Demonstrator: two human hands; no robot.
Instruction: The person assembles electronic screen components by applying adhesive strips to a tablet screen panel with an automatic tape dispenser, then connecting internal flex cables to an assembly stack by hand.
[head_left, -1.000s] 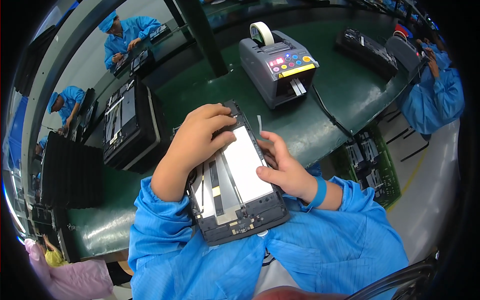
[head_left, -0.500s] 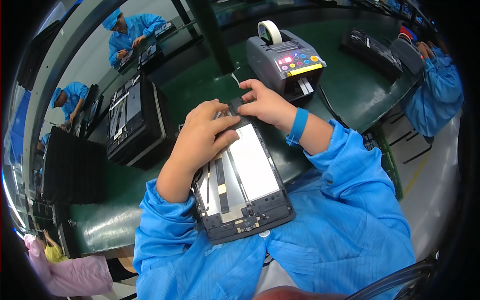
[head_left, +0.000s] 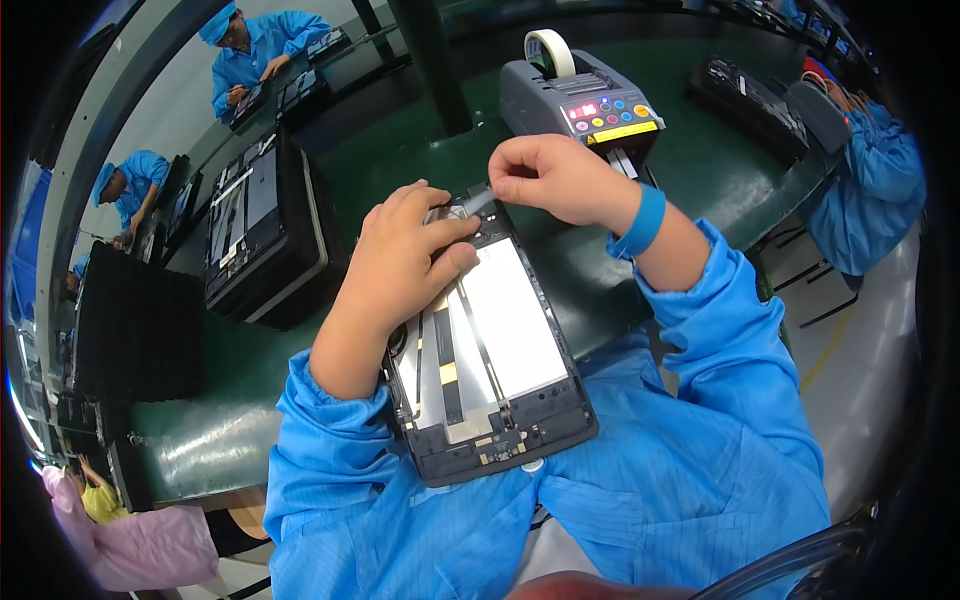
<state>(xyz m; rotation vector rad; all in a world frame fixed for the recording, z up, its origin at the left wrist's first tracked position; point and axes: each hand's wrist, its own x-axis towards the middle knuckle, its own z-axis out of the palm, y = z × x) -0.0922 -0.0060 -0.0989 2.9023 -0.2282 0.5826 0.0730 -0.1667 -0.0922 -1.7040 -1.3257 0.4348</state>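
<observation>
An opened tablet housing (head_left: 515, 320) lies tilted in front of me, its lower end against my jacket. Its inside shows a bright silvery panel, a dark ribbon cable with a yellow patch, and small circuit parts. My left hand (head_left: 405, 245) rests on the upper left of the tablet, fingers spread and tips at its top edge. My right hand (head_left: 548, 180), with a blue wrist strap (head_left: 642, 222), pinches the end of a small greyish strip (head_left: 481, 200) at the tablet's top. The strip's other end reaches my left fingertips; its exact kind is unclear.
A grey tape dispenser (head_left: 580, 100) with a cream roll stands beyond my right hand. Stacked tablet housings (head_left: 265, 230) and black trays (head_left: 140, 325) are on the left. Another dark stack (head_left: 750, 105) lies far right on the green table (head_left: 225, 440). Several people work nearby.
My right hand has moved slightly up and right from the tablet's top, its fingers now closed together, and the greyish strip shows below them. My left hand stays about where it was.
</observation>
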